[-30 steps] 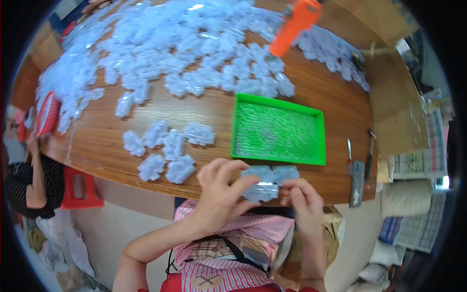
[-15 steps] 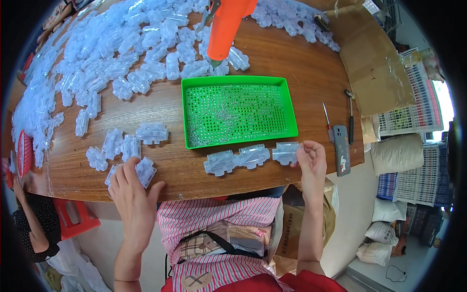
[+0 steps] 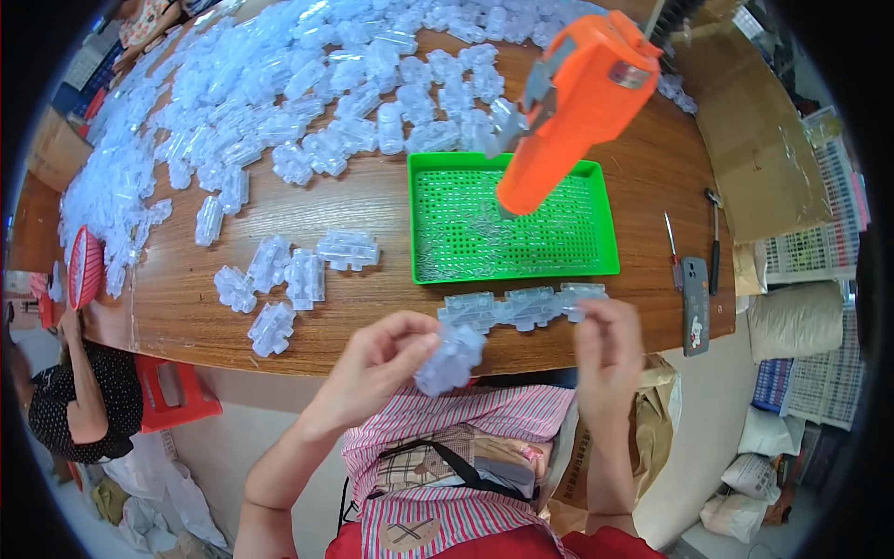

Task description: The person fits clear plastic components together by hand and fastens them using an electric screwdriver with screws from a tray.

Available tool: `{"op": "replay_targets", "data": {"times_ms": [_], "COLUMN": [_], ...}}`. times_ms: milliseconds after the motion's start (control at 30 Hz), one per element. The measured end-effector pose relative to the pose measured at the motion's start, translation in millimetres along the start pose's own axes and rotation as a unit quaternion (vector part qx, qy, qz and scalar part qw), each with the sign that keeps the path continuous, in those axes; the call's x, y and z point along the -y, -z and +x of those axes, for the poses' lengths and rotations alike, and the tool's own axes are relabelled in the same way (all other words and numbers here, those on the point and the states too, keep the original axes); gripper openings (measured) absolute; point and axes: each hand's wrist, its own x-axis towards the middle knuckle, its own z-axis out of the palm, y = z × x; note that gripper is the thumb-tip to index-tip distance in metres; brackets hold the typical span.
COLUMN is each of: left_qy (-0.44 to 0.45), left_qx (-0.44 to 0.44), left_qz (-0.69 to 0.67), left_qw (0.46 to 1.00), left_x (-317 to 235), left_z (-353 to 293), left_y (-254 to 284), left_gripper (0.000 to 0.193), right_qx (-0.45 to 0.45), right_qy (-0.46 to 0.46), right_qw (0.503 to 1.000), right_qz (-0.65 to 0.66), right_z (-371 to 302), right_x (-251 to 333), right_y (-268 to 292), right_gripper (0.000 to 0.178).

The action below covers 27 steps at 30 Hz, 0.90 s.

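Note:
My left hand [image 3: 374,365] pinches a clear plastic part [image 3: 451,360] between thumb and fingers, raised over the table's front edge. Three similar clear parts [image 3: 530,307] lie end to end along the front of a green perforated tray [image 3: 607,228]. By the right end of that row is my right hand [image 3: 609,347], its fingers curled and smeared by motion; whether they grip anything does not show. Small metal screws [image 3: 486,224] lie in the tray. Above it hangs an orange power screwdriver [image 3: 577,107], tilted with its tip toward the lower left.
A large heap of clear parts [image 3: 307,84] covers the far left; several loose ones [image 3: 305,278] sit front left. At right are a screwdriver [image 3: 672,252], a phone [image 3: 695,306], a hammer [image 3: 715,242] and cardboard [image 3: 759,149]. Another person's arm [image 3: 86,373] is at far left.
My left hand has picked up a clear part from the left group and brought it rightward. My right hand stays near the row's end. The hanging screwdriver has swung right, over the tray.

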Motion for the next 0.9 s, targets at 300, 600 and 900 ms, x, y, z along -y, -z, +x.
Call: {"op": "replay_targets", "data": {"times_ms": [300,600,900], "left_qy": [0.052,-0.145,-0.179], "left_qx": [0.036,-0.170,-0.167], "left_qz": [-0.048,0.541,0.507], "left_qw": [0.997,0.811,0.827], "left_x": [-9.4,7.6,-6.7], "left_z": [15.3,15.3,14.6], "left_y": [-47.6,-21.4,-3.8], "left_gripper": [0.033,0.076,0.071], "right_qx": [0.143,-0.101,-0.099], "right_qy": [-0.217,-0.258,-0.121], "right_qw": [0.923,0.949,0.955], "right_qz": [0.283,0.153,-0.251], "right_z": [0.0,15.0,14.1], "right_x": [12.3,-95.1,-85.7], "right_y": [14.0,56.4,54.5], "right_gripper": [0.039,0.026,0.029]}}
